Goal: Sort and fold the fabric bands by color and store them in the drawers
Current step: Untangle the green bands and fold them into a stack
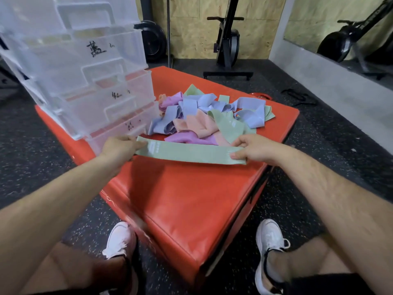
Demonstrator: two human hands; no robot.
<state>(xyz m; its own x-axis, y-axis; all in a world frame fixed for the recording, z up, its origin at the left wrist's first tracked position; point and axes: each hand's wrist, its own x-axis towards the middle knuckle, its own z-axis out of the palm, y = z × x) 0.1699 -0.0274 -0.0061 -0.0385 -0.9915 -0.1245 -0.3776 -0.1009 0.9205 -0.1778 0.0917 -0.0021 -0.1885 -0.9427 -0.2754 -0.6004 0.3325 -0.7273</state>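
Note:
A green fabric band (189, 153) lies stretched flat across the red padded box (187, 201). My left hand (119, 146) pinches its left end and my right hand (253, 149) pinches its right end. Behind the band sits a loose pile of bands (204, 116) in blue, purple, pink and green. A clear plastic drawer unit (89, 81) with handwritten labels stands on the box at the left, its drawers closed.
Dark speckled rubber floor surrounds the box. Black exercise machines (228, 39) stand at the back by a wood-panel wall. A mirror runs along the right wall. My two white shoes (270, 237) rest on the floor by the box's near corner.

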